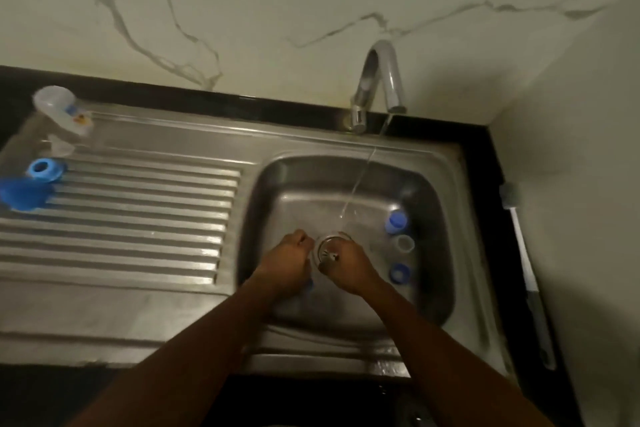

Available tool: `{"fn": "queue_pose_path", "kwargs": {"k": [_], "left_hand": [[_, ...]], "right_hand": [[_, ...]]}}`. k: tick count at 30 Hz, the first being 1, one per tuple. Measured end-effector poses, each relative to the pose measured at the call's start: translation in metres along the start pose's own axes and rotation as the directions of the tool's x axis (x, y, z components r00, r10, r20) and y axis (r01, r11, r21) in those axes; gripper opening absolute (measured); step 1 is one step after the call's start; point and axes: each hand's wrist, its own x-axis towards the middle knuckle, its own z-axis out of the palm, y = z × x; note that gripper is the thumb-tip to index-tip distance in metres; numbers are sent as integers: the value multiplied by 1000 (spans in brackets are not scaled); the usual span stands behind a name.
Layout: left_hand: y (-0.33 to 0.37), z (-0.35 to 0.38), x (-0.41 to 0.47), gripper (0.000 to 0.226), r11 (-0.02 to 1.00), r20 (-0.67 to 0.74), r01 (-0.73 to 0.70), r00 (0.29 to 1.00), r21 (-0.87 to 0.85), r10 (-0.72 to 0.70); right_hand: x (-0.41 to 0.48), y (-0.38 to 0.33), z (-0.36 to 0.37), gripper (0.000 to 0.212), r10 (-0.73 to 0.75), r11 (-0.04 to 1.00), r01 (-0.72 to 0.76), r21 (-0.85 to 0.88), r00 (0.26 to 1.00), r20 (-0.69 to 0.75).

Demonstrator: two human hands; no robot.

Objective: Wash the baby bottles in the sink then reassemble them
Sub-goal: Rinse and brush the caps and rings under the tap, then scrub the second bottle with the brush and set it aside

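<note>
Both my hands are down in the steel sink basin [429, 288], close together over the drain [329, 246]. My left hand [287, 262] has curled fingers, and a small blue bottle part [309, 284] peeks out from under it. My right hand [351, 269] curls toward the left one; what it holds is hidden. A blue cap [396, 221], a clear piece [405, 243] and a blue ring [400, 272] lie along the basin's right side. On the drainboard's left end are a clear bottle [62, 111], a blue collar [43, 170] and a blue cap [22, 194].
The faucet [381, 80] at the back runs a thin stream of water [363, 173] into the basin just behind my hands. A long-handled bottle brush [523, 253] lies on the dark counter at the right, by the wall. The ribbed drainboard [138, 211] stretches left of the basin.
</note>
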Motion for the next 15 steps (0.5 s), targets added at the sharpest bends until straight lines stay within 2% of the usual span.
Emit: {"fn": "queue_pose_path", "kwargs": {"k": [3, 6, 9, 11, 15], "left_hand": [[6, 31, -4, 46, 996, 84, 83, 993, 27, -85], [5, 48, -10, 36, 990, 173, 139, 974, 38, -144], [6, 51, -10, 27, 970, 148, 237, 963, -62, -226], [7, 52, -9, 26, 952, 115, 299, 950, -64, -290], [4, 60, -7, 28, 940, 139, 304, 949, -153, -284]], "right_hand": [[-19, 27, 0, 76, 17, 993, -52, 106, 954, 301], [-32, 35, 3, 79, -30, 991, -29, 131, 902, 430], [-34, 31, 9, 62, -63, 986, -4, 164, 913, 403], [-34, 27, 14, 57, -70, 990, 21, 138, 931, 358], [-37, 32, 17, 49, -100, 993, 71, 98, 938, 332]]}}
